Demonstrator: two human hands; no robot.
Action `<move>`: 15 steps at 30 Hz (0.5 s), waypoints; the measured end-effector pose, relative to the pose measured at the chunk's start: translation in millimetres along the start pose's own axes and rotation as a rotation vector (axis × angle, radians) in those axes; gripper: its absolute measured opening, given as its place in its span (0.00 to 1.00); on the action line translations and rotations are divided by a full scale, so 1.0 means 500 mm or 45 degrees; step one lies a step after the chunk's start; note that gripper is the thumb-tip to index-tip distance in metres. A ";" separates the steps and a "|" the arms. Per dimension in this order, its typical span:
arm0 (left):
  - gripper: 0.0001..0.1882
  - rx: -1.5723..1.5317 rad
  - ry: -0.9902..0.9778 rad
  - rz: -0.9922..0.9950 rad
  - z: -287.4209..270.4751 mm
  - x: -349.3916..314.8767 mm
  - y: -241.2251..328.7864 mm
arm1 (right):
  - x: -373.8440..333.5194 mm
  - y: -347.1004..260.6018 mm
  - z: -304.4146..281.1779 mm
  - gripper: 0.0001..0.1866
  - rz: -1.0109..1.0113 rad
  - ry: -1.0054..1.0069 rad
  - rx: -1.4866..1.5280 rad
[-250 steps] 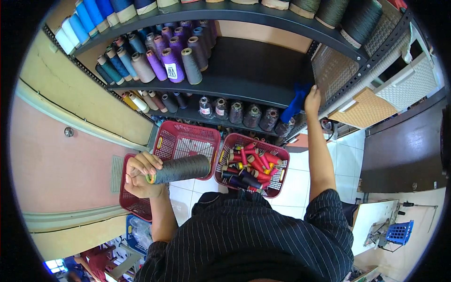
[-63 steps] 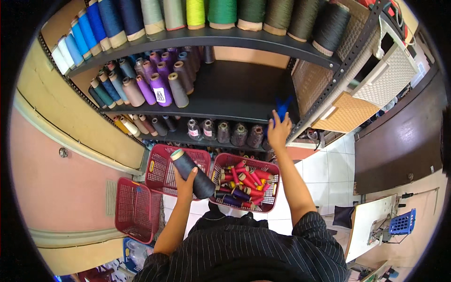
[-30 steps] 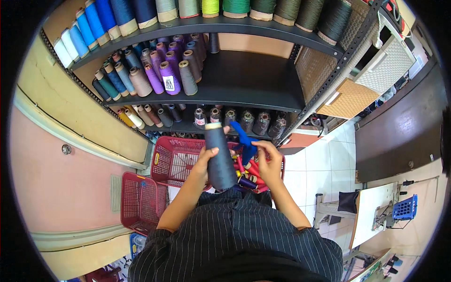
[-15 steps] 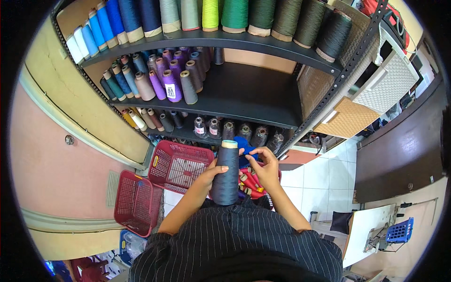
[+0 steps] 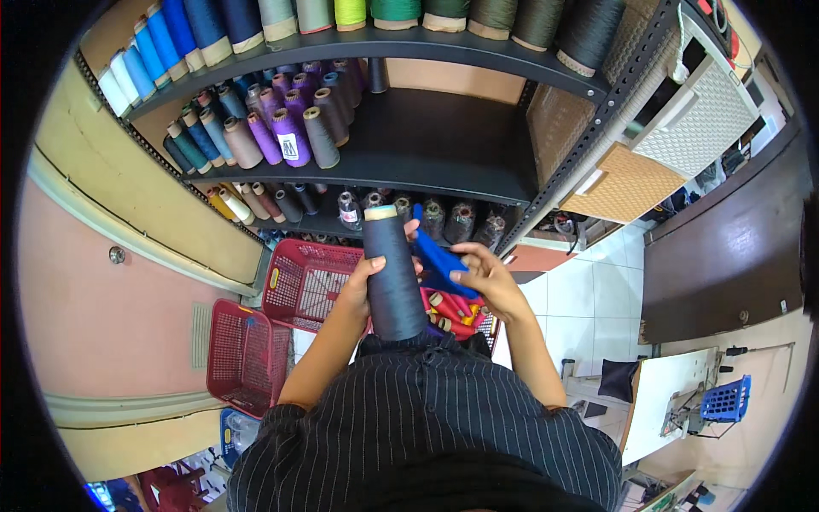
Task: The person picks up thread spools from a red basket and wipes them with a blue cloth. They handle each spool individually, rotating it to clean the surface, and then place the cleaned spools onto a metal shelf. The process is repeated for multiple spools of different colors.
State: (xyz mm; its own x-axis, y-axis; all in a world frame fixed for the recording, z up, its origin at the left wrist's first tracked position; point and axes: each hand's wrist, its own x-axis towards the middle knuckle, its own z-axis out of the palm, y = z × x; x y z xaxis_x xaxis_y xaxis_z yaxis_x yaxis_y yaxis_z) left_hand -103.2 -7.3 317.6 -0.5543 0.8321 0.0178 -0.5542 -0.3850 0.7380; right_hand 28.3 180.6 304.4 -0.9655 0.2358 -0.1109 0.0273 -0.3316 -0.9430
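My left hand (image 5: 355, 294) is wrapped round a large cone of dark grey thread (image 5: 394, 286), held tilted in front of my body with its pale-rimmed tip up. Fingertips of that hand show on the cone's far side, beside a blue cloth (image 5: 441, 264). To the right, my right hand (image 5: 493, 280) pinches the cloth between thumb and fingers. The cloth stretches from behind the cone toward that hand. Below it, several red and yellow thread cones (image 5: 454, 311) lie in a basket partly hidden by my hands and clothes.
Ahead stands a black metal shelf (image 5: 452, 149) with rows of thread cones (image 5: 294, 141). Two red plastic baskets (image 5: 247, 358) sit at the left, near a pink door (image 5: 111, 299). A white worktable (image 5: 670, 410) with a blue basket (image 5: 725, 398) is at the right.
The thread cone has shifted up and left with my left hand. My right hand now grips the blue cloth, which has come further into view and is stretched out. The whole view has tilted slightly.
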 end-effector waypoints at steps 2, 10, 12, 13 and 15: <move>0.51 -0.018 0.016 0.068 0.001 0.004 0.008 | -0.009 0.008 -0.007 0.32 0.272 -0.211 0.009; 0.37 0.018 0.151 -0.106 -0.018 -0.020 0.002 | -0.023 -0.009 0.036 0.23 -0.024 0.078 0.234; 0.33 0.087 0.150 -0.197 -0.019 -0.026 -0.013 | -0.021 -0.008 0.036 0.18 -0.083 0.138 0.114; 0.33 0.085 0.102 -0.254 -0.016 -0.031 -0.021 | -0.020 -0.014 0.043 0.17 -0.179 0.146 0.025; 0.34 0.075 0.049 -0.345 0.007 -0.044 -0.028 | -0.022 -0.024 0.054 0.15 -0.312 0.148 -0.044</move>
State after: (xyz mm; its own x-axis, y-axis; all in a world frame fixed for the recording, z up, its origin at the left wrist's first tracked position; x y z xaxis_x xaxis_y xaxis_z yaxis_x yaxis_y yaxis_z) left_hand -81.0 -18.9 309.1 -0.4143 0.8855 -0.2104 -0.6490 -0.1254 0.7504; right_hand 31.8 157.2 325.5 -0.9082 0.4091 0.0885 -0.1925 -0.2206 -0.9562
